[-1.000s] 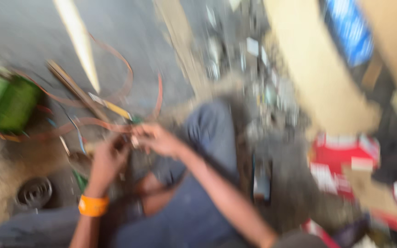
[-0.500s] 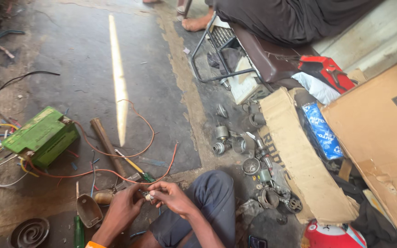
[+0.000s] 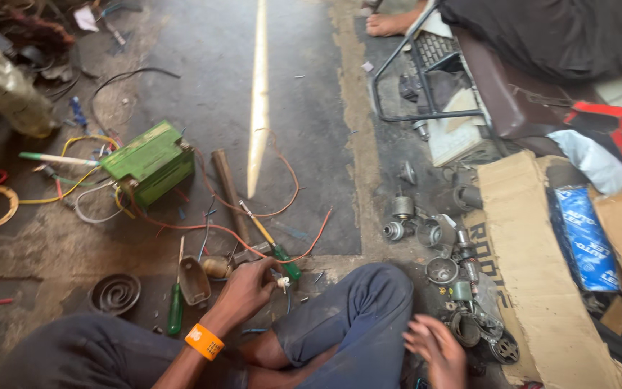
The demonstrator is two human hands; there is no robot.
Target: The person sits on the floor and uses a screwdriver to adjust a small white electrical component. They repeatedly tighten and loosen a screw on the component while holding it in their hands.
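My left hand [image 3: 245, 289], with an orange wristband, is closed around a small white connector [image 3: 281, 282] at the end of thin wires on the concrete floor. It sits just below a green-handled screwdriver [image 3: 273, 243]. My right hand [image 3: 437, 347] is off to the right beside my knee, fingers spread and slightly blurred, holding nothing. It hovers close to a scatter of small metal motor parts [image 3: 462, 288]. Red wires [image 3: 203, 227] run from the spot by my left hand toward a green battery [image 3: 149, 162].
A wooden stick [image 3: 228, 189], a second green screwdriver [image 3: 176, 306], a coiled spring [image 3: 115, 293] and a small metal cup [image 3: 194, 279] lie near my left hand. Flattened cardboard [image 3: 534, 288] lies right. Another person's foot [image 3: 390, 25] and a metal chair frame [image 3: 426, 79] are behind.
My right hand has let go of the connector and swung out to the right by my knee. The left hand stays on the connector. The view has tilted lower.
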